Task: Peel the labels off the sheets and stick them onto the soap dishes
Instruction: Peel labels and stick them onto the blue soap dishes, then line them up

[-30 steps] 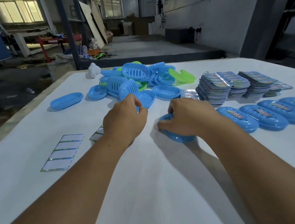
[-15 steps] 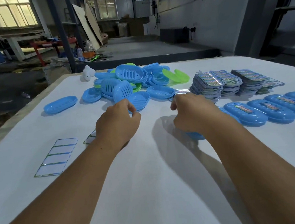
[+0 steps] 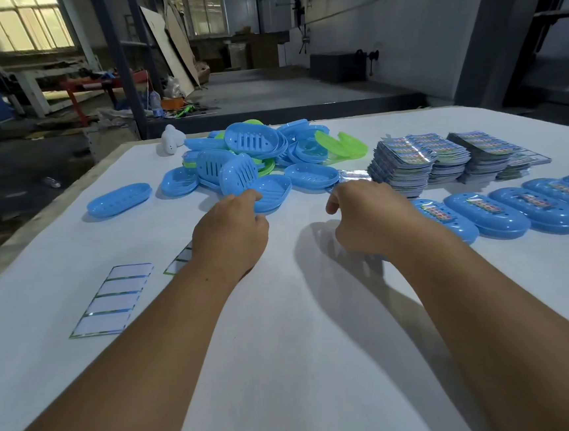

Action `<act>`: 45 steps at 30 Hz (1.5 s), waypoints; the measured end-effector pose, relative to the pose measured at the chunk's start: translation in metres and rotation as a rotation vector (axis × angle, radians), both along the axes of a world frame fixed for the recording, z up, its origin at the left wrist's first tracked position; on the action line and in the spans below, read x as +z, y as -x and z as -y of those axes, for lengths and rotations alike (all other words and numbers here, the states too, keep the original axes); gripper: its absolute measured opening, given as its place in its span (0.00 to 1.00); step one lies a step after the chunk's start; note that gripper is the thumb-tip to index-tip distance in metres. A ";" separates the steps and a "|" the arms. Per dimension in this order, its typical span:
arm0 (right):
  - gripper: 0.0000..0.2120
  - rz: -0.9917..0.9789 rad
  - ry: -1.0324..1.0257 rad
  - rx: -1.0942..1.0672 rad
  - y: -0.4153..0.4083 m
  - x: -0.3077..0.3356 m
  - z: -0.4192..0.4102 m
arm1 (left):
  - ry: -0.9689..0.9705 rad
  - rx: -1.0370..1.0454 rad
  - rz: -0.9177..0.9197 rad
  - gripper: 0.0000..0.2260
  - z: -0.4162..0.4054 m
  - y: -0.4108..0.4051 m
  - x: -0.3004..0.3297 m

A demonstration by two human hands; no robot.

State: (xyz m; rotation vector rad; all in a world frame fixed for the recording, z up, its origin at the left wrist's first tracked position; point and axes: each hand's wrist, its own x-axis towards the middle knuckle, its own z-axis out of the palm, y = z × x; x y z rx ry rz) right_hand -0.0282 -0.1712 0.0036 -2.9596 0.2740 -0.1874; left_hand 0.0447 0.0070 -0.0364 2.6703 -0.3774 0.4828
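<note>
Left hand [image 3: 231, 235]: fingers curled, fingertips touching the rim of a blue oval plastic soap dish [image 3: 271, 192]; grip uncertain.
Right hand [image 3: 367, 220]: fingers curled; contents of grip cannot be told.
Label sheets [image 3: 400, 160]: stacked, far right of the white worktop [image 3: 286, 335].
Labelled dishes [image 3: 503, 211]: row at right.
Spent backing sheet [image 3: 113, 300]: left.

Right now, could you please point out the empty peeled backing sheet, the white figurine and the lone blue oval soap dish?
Empty peeled backing sheet [image 3: 112, 300], head view, middle.
White figurine [image 3: 171, 143], head view, body.
Lone blue oval soap dish [image 3: 119, 200], head view, inside.
</note>
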 end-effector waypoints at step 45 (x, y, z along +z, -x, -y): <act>0.23 0.067 -0.319 0.334 -0.027 -0.015 0.008 | 0.199 -0.205 -0.127 0.10 -0.007 0.012 0.010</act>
